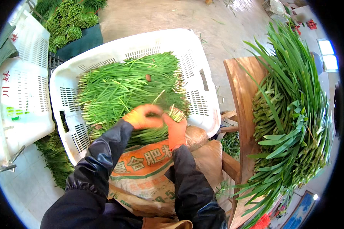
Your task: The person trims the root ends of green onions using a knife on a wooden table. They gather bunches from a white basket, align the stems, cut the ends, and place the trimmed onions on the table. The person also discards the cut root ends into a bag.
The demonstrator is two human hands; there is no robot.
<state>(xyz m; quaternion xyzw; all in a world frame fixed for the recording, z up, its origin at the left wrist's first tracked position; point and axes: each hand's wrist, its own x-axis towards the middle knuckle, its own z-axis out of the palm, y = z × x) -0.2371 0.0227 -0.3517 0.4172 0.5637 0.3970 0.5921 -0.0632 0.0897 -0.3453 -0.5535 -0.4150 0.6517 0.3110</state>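
Both my hands wear orange gloves, above the near edge of a white plastic crate (186,35). My right hand (177,128) is closed around a small bundle of garlic chives (177,114), its pale cut stem ends pointing up. My left hand (144,116) is blurred, thumb and fingers curled into a ring beside the bundle. One loose stalk (159,96) rises just above it; whether these fingers pinch anything cannot be told. Inside the crate lie layered garlic chives (129,74), many cut ends along the sides. A printed woven sack (143,177) covers my lap.
On the right, a wooden bench (240,114) bears a tall heap of leafy greens (298,114). Another white crate (25,86) stands at left. Bundled greens (71,23) sit on dark green cloth (83,43) at upper left. More greens (53,160) lie on the tiled floor.
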